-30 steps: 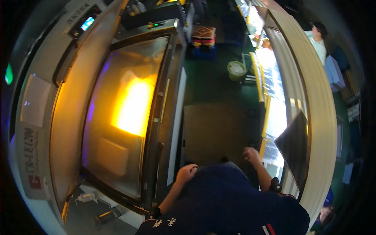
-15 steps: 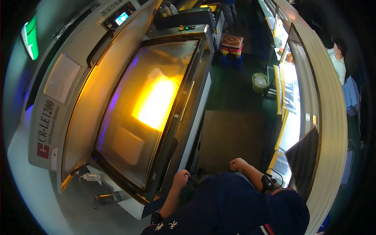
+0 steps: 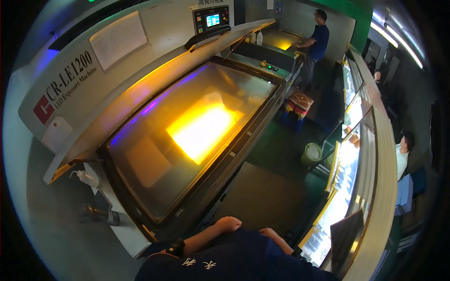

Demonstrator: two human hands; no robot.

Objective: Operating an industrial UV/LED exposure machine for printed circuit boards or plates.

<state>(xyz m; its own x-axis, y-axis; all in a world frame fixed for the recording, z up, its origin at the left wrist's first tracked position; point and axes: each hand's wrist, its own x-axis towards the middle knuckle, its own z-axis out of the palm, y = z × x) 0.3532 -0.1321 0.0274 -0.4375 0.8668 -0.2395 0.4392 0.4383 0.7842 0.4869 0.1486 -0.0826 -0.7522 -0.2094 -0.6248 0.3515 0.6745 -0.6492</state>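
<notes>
My left hand (image 3: 228,224) is held in front of my body, fingers curled in, with nothing seen in it. Close beside it on the right, my right hand (image 3: 268,232) is also curled and partly cut off by my dark shirt. Neither touches anything besides perhaps my own clothing. Ahead and to the left stands a large exposure machine (image 3: 70,107) with its long lid (image 3: 136,107) raised. Yellow light glows through a bright rectangle (image 3: 204,131) on its glass bed (image 3: 183,182). A pale, squarish sheet (image 3: 147,161) lies on the near part of the glass.
A dark mat (image 3: 262,192) covers floor ahead. Beyond are a green bin (image 3: 311,153) and a cushioned stool (image 3: 300,100). A lit bench (image 3: 344,173) runs along the right. A co-worker (image 3: 318,40) stands at another machine. Squeeze bottles (image 3: 86,178) sit by the near left corner.
My view has swung left and up, so the co-worker at the far machine now shows. My hands have come closer together, the left one moving rightward across my front.
</notes>
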